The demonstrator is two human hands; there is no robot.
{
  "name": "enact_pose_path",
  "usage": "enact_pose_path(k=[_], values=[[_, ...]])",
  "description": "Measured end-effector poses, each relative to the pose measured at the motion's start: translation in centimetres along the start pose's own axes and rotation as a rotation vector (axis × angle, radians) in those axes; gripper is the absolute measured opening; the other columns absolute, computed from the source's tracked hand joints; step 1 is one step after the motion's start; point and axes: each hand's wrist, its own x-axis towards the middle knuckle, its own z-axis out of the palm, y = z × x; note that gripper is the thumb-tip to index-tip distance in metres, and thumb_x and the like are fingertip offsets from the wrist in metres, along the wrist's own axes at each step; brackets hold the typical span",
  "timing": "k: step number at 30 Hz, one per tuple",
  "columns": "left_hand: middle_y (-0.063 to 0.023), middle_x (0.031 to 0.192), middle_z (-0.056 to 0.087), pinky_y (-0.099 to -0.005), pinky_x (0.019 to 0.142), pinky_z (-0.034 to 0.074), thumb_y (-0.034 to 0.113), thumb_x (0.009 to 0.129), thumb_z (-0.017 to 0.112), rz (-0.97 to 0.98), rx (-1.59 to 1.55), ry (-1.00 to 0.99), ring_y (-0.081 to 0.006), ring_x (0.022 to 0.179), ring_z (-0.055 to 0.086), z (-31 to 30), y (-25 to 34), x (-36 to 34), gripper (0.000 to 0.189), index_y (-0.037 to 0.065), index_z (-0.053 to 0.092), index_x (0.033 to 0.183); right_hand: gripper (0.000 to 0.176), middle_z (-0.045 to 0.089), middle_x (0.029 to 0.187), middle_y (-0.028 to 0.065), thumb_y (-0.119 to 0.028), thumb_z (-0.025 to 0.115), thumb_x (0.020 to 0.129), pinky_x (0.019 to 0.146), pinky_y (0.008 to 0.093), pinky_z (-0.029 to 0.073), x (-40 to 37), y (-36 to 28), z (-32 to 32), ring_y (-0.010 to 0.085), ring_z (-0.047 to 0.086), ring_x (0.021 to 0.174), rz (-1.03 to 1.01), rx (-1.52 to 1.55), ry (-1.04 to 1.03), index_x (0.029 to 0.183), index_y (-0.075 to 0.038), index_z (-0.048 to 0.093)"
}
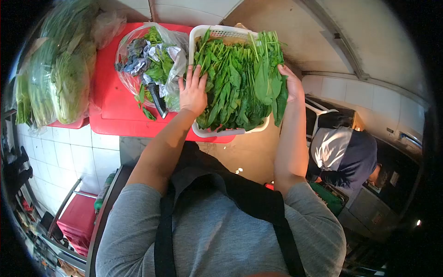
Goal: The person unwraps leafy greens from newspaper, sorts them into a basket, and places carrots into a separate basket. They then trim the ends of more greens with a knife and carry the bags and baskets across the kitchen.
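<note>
A white plastic basket on the red table is filled with leafy greens laid side by side. My left hand rests at the basket's left edge, fingers apart, touching the outer leaves. At the right side, my right hand is closed on a bunch of greens, its stems pointing away from me. Left of the basket lies an open clear plastic bag with loose greens and crumpled printed paper. A knife with a black handle lies on that bag's near side.
Large bagged vegetables stand at the far left. Another person bends over at the right, beside a green crate. A red box is at the lower left. A wall borders the far right side.
</note>
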Motion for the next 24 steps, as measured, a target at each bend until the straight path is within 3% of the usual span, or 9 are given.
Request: enact_pose_path(k=[2,8,11,13,16,20,21,23,24], values=[[-0.0083,0.15,0.022,-0.0568,0.107,0.018,0.015,0.073,0.062,-0.001,-0.001,-0.006,-0.0296,0.141,0.012,-0.1,0.1,0.0,0.062,0.012,0.045,0.132,0.016,0.065,0.096,0.0061,-0.014,0.063,0.086,0.077,0.031,0.052,-0.6,0.1,-0.2,0.0173,0.063,0.086,-0.008,0.104,-0.042,0.098,-0.003,0.063],[-0.0084,0.149,0.024,-0.0571,0.107,0.019,0.016,0.071,0.065,0.008,-0.02,-0.004,-0.0309,0.141,0.012,-0.2,0.0,0.0,0.065,0.013,0.043,0.132,0.009,0.066,0.078,0.0039,-0.005,0.072,0.077,0.065,0.0274,0.05,-0.9,1.9,2.3,0.0099,0.059,0.071,-0.49,-0.513,0.35,0.081,-0.002,0.066],[-0.0089,0.147,0.027,-0.0572,0.106,0.02,0.019,0.07,0.069,0.012,-0.135,0.019,-0.0326,0.14,0.015,0.0,-0.4,0.0,0.068,0.014,0.043,0.133,0.015,0.064,0.08,0.0041,-0.01,0.074,0.077,0.061,0.0272,0.05,0.5,5.8,4.1,0.0112,0.06,0.072,-0.156,-0.694,0.32,0.087,-0.002,0.065],[-0.0099,0.145,0.03,-0.0568,0.105,0.022,0.021,0.07,0.07,0.003,-0.308,0.072,-0.0326,0.139,0.018,-1.4,-0.1,0.1,0.068,0.015,0.044,0.132,0.019,0.063,0.084,0.0046,-0.011,0.072,0.08,0.059,0.03,0.05,1.7,8.0,3.5,0.0155,0.062,0.074,0.025,-0.354,0.322,0.093,-0.002,0.062],[-0.011,0.135,0.039,-0.052,0.1,0.029,0.025,0.07,0.072,0.007,-0.279,0.335,-0.0322,0.129,0.033,-6.0,2.2,-0.2,0.064,0.016,0.048,0.128,0.022,0.062,0.087,0.0052,-0.016,0.07,0.082,0.061,0.0328,0.051,2.2,9.2,2.2,0.0195,0.063,0.076,0.019,-0.237,0.323,0.096,-0.003,0.06],[-0.0087,0.119,0.049,-0.0448,0.091,0.037,0.029,0.069,0.074,0.136,-0.374,0.175,-0.0301,0.109,0.047,-4.2,4.5,0.2,0.054,0.016,0.055,0.118,0.036,0.064,0.088,0.0085,-0.026,0.074,0.076,0.068,0.0343,0.051,2.7,10.2,3.0,0.022,0.064,0.078,-0.278,-0.786,0.416,0.097,0.001,0.062],[-0.0079,0.119,0.049,-0.0454,0.091,0.036,0.029,0.069,0.074,0.121,-0.373,0.127,-0.0295,0.112,0.045,-3.8,5.2,0.2,0.055,0.016,0.055,0.119,0.045,0.065,0.09,0.0113,-0.03,0.075,0.071,0.072,0.0322,0.05,2.4,10.1,3.9,0.0206,0.064,0.08,-0.556,-1.163,0.422,0.101,0.002,0.063],[-0.0066,0.119,0.05,-0.0448,0.092,0.036,0.03,0.069,0.073,0.156,-0.244,0.004,-0.0285,0.115,0.043,-3.0,5.7,-0.1,0.054,0.016,0.056,0.118,0.046,0.067,0.09,0.013,-0.025,0.076,0.069,0.071,0.0309,0.05,3.4,10.6,3.2,0.0185,0.064,0.078,-0.542,-1.328,0.393,0.106,0.001,0.064],[-0.0062,0.12,0.05,-0.0446,0.093,0.035,0.03,0.069,0.073,0.127,-0.229,-0.019,-0.0284,0.115,0.043,-2.5,5.5,-0.3,0.052,0.015,0.057,0.117,0.043,0.067,0.09,0.0128,-0.02,0.075,0.069,0.069,0.0309,0.05,4.0,10.5,2.3,0.0183,0.063,0.076,-0.408,-1.062,0.405,0.105,0.001,0.064]])
